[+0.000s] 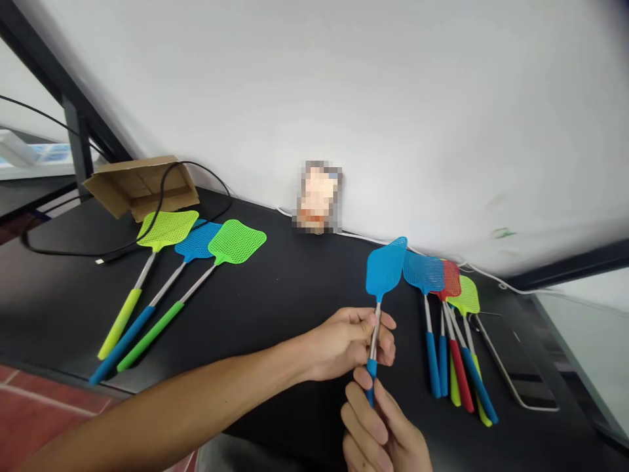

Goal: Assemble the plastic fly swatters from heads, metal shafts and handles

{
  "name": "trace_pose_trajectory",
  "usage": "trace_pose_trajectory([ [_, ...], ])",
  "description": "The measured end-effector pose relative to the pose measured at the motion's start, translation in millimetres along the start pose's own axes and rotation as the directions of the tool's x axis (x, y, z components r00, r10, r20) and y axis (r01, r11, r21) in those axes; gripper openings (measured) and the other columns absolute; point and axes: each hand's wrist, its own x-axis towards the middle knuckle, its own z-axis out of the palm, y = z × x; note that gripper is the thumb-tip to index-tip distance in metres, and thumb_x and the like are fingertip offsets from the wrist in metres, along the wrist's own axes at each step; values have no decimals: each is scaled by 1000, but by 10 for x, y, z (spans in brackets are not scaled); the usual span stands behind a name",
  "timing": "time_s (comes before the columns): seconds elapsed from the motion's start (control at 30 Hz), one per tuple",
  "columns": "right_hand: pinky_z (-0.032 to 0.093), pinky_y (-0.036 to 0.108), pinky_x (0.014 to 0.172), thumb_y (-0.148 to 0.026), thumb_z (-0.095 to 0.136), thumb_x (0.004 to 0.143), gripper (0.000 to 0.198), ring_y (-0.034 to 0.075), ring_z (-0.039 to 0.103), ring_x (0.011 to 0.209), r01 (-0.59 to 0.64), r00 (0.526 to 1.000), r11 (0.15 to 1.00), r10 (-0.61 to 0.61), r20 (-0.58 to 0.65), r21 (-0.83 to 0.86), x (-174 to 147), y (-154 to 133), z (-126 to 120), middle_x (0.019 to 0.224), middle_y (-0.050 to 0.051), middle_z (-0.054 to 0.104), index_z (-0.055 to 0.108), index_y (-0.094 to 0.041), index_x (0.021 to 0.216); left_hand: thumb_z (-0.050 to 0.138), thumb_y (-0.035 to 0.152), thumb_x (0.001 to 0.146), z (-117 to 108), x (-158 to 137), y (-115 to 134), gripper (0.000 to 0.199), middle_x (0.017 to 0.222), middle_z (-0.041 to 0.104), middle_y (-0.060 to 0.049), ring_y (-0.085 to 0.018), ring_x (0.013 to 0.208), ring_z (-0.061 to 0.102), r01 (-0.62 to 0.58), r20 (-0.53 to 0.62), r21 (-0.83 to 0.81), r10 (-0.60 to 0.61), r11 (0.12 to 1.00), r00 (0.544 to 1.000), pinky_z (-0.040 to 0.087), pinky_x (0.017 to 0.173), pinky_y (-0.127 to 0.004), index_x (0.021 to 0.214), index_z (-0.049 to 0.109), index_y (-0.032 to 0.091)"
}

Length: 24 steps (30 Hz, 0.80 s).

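A blue fly swatter (384, 267) stands upright between my hands, its mesh head on top. My left hand (356, 341) grips its metal shaft below the head. Lower down, my right hand (376, 423) has its fingers closed around the blue handle, hiding part of it. To the right lies an overlapping group of several fly swatters, with a blue one (426, 275), a red one (451, 280) and a yellow-green one (466, 295). On the left side rest three more: a yellow-green swatter (170, 228), a blue swatter (138, 331) and a green swatter (237, 241).
The black table (295, 275) meets a white wall (344, 98). An open cardboard box (147, 183) sits at the back left, with a black cable (73, 254) looped before it. A phone (518, 364) lies far right. A blurred-out object (318, 196) leans against the wall.
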Motion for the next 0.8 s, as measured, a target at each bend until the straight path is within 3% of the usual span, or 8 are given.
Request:
trace_pose_trajectory([
  [0.1, 22, 12, 33, -37, 61, 99, 15, 3, 10, 37, -48, 978, 968, -5, 207, 248, 20, 79, -147, 54, -14, 29, 56, -23, 95, 75, 36, 86, 18, -28, -24, 31, 85, 66, -6, -17, 72, 68, -3, 103, -86, 12, 996, 995, 53, 71, -31, 102, 64, 12],
  [0.17, 19, 11, 33, -39, 61, 100, 18, 3, 7, 36, -44, 967, 958, -30, 252, 283, 24, 120, -202, 53, -14, 22, 55, -23, 92, 77, 33, 85, 25, -35, -43, 28, 80, 64, -3, -14, 63, 65, -43, 112, -83, 52, 996, 992, 53, 65, -29, 95, 62, 13],
  [0.3, 18, 12, 34, -48, 69, 92, 29, 4, 6, 43, 36, 999, 999, -35, -14, 35, 27, 80, -101, 56, -13, 23, 56, -22, 90, 71, 33, 90, 44, -31, -64, 24, 73, 58, 0, -10, 54, 60, -125, -12, 41, 126, 991, 992, 52, 58, -26, 89, 58, 14],
  [0.4, 18, 14, 36, -58, 69, 89, 40, 3, 7, 45, 70, 965, 971, -124, -229, -229, 35, 34, -6, 57, -13, 24, 57, -19, 91, 68, 37, 91, 83, -31, -61, 25, 72, 54, 1, -11, 56, 61, -134, -72, 115, 143, 984, 987, 49, 48, -22, 87, 55, 15],
  [0.5, 16, 15, 37, -64, 66, 87, 46, 2, 10, 44, 108, 923, 901, -248, -293, -421, 72, 73, -29, 56, -13, 25, 57, -19, 86, 68, 40, 90, 116, -32, -58, 27, 71, 49, 3, -13, 55, 60, -116, -119, 142, 134, 983, 984, 38, 34, -17, 87, 53, 18],
  [0.6, 13, 15, 37, -65, 65, 87, 47, 2, 12, 43, 151, 896, 850, -334, -294, -504, 126, 128, -82, 55, -12, 27, 57, -19, 87, 66, 42, 91, 111, -25, -53, 27, 70, 47, 4, -12, 52, 57, -115, -151, 139, 136, 984, 979, 32, 32, -17, 87, 52, 19],
  [0.67, 13, 15, 37, -64, 66, 88, 45, 2, 11, 43, 127, 923, 902, -260, -284, -412, 144, 112, -83, 55, -12, 27, 58, -20, 89, 64, 39, 93, 92, -20, -38, 24, 71, 46, 3, -11, 52, 55, -114, -128, 90, 125, 989, 984, 35, 39, -19, 89, 53, 18],
  [0.8, 16, 15, 37, -54, 78, 82, 42, 3, 7, 41, -85, 990, 995, 78, -121, -50, 96, 0, -77, 49, -14, 23, 52, -21, 78, 58, 26, 97, 98, -48, 29, 15, 72, 43, 3, -7, 57, 46, -102, -19, -182, 100, 978, 995, 39, 56, -22, 98, 59, 11],
])
